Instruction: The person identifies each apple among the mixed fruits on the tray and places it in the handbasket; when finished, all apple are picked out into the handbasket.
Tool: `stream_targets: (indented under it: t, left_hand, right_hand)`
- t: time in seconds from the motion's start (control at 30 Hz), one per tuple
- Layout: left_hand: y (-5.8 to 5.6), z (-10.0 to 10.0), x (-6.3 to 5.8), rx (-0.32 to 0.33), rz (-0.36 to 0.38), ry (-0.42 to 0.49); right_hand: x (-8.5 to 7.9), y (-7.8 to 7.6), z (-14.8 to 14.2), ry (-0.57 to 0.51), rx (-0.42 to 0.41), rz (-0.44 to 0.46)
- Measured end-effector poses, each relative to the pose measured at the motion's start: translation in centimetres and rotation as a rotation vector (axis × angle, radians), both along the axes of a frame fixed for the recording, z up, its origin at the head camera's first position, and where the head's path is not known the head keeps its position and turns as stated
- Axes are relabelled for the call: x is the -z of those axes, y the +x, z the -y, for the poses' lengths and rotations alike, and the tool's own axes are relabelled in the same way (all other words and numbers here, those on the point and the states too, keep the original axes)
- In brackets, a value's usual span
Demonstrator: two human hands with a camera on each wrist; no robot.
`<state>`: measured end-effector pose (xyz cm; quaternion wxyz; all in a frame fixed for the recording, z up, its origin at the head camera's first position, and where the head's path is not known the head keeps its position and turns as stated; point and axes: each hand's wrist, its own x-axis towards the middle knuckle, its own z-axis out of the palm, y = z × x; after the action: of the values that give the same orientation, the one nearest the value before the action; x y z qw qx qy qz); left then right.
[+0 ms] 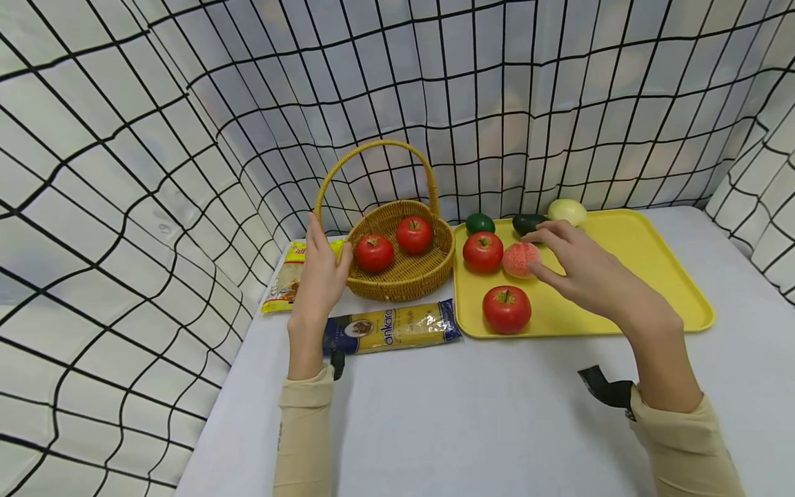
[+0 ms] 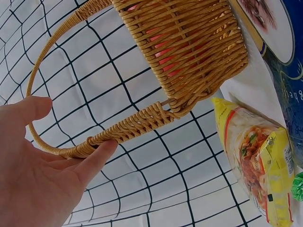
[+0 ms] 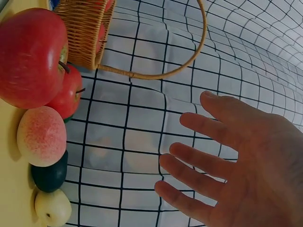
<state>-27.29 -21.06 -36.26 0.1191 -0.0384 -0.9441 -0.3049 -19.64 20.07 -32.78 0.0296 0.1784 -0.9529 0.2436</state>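
A wicker basket (image 1: pixel 397 290) with a tall arched handle holds two red apples, one apple (image 1: pixel 374 252) at left and another apple (image 1: pixel 414 235) beside it. My left hand (image 2: pixel 57 165) rests against the side of the basket handle (image 2: pixel 128 127), its fingers nearly straight and the thumb apart. My right hand (image 1: pixel 586 269) hovers over the yellow tray (image 1: pixel 658 276), fingers spread and holding nothing. Below its fingertips in the head view lies a pink peach (image 1: pixel 519 260). Two more red apples sit on the tray, a rear apple (image 1: pixel 482 251) and a front apple (image 1: pixel 506 309).
Along the tray's back edge lie a green round item (image 1: pixel 480 223), a dark green one (image 1: pixel 529 222) and a pale yellow one (image 1: pixel 567 212). A pasta packet (image 1: pixel 397 327) lies before the basket, a yellow food packet (image 1: pixel 288 279) left. Black netting (image 1: pixel 472 103) surrounds the table.
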Motion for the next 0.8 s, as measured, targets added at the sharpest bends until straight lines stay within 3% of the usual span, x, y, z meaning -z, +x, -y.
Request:
stream_targets:
  t: [0.27,0.53,0.8]
  left_hand:
    - [-0.1,0.0,-0.1,0.005,-0.015,0.005]
    - [0.0,0.0,0.0,0.001,-0.005,0.001]
    - [0.0,0.0,0.0,-0.005,-0.012,-0.006]
  right_hand:
    - [1.2,-0.9,0.5,-0.016,-0.021,0.049]
    - [5.8,-3.9,1.4,-0.129,-0.157,0.235]
    - [8.3,-4.5,3.4,-0.090,-0.210,0.336]
